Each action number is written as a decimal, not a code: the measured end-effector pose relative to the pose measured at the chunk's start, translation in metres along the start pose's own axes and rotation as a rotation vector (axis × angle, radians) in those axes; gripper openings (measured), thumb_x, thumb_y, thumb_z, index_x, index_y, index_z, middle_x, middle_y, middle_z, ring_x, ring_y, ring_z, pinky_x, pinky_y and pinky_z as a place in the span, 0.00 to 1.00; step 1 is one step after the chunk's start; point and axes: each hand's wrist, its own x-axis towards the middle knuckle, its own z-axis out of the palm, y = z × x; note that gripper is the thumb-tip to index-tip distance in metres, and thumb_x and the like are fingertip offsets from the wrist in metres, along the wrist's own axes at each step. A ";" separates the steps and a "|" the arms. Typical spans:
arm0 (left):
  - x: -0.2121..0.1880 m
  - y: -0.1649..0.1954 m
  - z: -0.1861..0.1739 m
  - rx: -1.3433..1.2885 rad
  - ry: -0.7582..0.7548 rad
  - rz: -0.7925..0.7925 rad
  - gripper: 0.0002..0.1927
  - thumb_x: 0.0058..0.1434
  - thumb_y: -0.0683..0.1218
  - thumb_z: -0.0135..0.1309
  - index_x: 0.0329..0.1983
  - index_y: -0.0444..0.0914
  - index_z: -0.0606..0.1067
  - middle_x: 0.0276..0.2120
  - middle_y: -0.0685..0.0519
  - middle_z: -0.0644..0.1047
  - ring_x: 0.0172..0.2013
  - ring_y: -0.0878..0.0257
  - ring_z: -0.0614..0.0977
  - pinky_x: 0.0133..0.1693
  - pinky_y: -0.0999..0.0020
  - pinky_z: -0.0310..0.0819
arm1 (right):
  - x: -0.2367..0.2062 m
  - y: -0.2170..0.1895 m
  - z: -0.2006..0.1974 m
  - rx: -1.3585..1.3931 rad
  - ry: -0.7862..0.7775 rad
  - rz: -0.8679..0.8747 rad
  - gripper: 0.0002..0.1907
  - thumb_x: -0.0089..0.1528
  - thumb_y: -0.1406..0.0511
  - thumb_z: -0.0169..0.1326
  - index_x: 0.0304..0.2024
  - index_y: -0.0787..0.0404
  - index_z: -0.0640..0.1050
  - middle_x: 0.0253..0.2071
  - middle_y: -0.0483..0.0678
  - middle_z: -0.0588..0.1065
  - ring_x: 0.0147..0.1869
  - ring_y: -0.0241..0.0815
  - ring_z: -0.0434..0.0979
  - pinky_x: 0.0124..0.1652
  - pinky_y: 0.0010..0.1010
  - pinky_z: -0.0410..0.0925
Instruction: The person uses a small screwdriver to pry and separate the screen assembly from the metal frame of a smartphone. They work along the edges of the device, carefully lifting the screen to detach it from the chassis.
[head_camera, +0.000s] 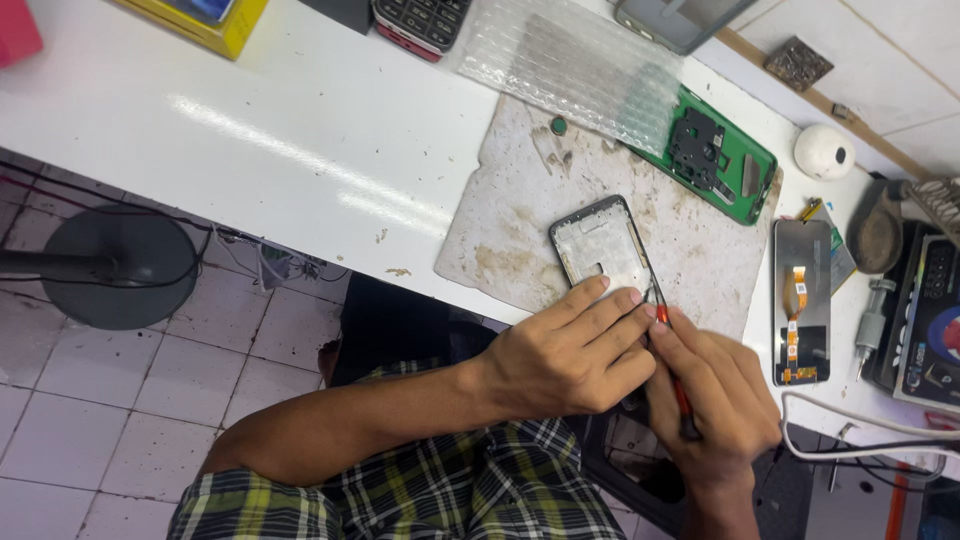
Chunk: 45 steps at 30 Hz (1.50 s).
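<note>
Red-handled tweezers (668, 345), pinched in the right hand (715, 400), could slip and gouge the phone frame (600, 245) — left hand's (570, 350) flat fingers barely pin it on the bench (250, 130).

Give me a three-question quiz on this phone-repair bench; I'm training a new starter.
1. True or false: the left hand presses on the phone frame.
2. What does the right hand hold? A) red-handled tool B) brush C) tape
3. What colour is the circuit-board part under the bubble wrap?

Key: 1 true; 2 A; 3 green.
</note>
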 end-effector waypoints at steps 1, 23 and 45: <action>0.000 0.000 0.001 0.007 -0.006 -0.008 0.12 0.72 0.46 0.54 0.30 0.40 0.76 0.43 0.47 0.84 0.52 0.57 0.85 0.59 0.57 0.78 | 0.001 0.000 0.000 0.009 -0.017 -0.018 0.14 0.49 0.81 0.62 0.38 0.73 0.81 0.41 0.61 0.81 0.41 0.54 0.82 0.42 0.36 0.73; 0.001 0.000 0.001 0.039 0.027 -0.024 0.12 0.72 0.45 0.53 0.31 0.40 0.76 0.44 0.49 0.84 0.52 0.57 0.85 0.60 0.57 0.78 | 0.004 0.001 0.005 0.050 -0.006 0.022 0.13 0.56 0.79 0.63 0.43 0.68 0.81 0.45 0.57 0.81 0.45 0.48 0.82 0.47 0.32 0.73; -0.001 0.000 0.001 0.042 -0.017 0.004 0.12 0.71 0.45 0.54 0.30 0.41 0.75 0.45 0.48 0.85 0.53 0.58 0.85 0.60 0.58 0.77 | 0.023 0.008 0.007 0.223 -0.013 0.088 0.11 0.60 0.80 0.62 0.44 0.70 0.80 0.44 0.57 0.81 0.46 0.46 0.84 0.49 0.27 0.73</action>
